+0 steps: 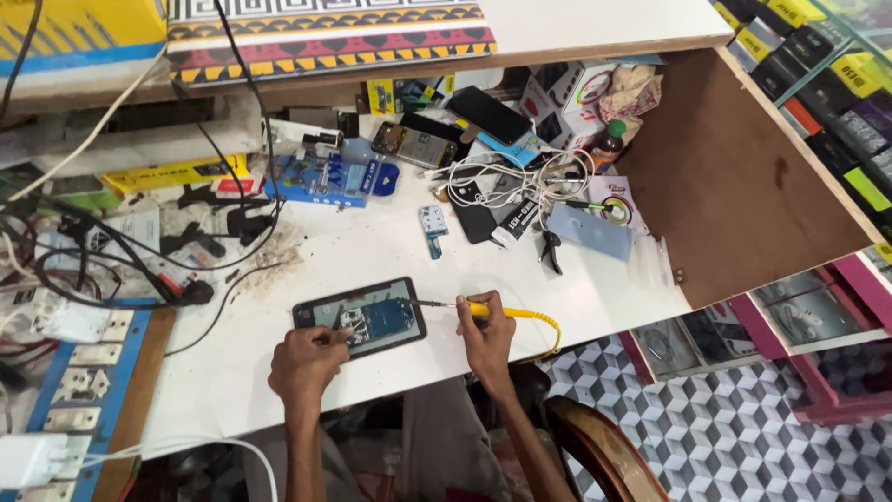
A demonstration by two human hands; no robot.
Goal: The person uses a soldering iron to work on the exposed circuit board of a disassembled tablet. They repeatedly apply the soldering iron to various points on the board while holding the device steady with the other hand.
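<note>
- Your left hand is curled at the near edge of the opened phone, fingertips pinching something thin down onto its exposed board; it is too small to tell what that thing is.
- Your right hand is closed in a pen-like grip around the yellow-handled soldering iron, whose thin metal tip reaches left to the phone's right edge.
- The iron's yellow cord loops off to the right and drops over the table's front edge.
- The opened phone lies flat on the white worktable, near the front edge and between your two hands, its back off and a blue board showing inside.
- Farther back sits a small loose circuit board, well apart from the phone.
- Behind it a tangle of white cables lies beside a black phone and another opened handset.
- A blue tool card lies toward the back left, next to black wires trailing to a plug.
- At your far left a blue switchboard with white sockets runs along the table edge.
- A patterned mat rests on the shelf above.
</note>
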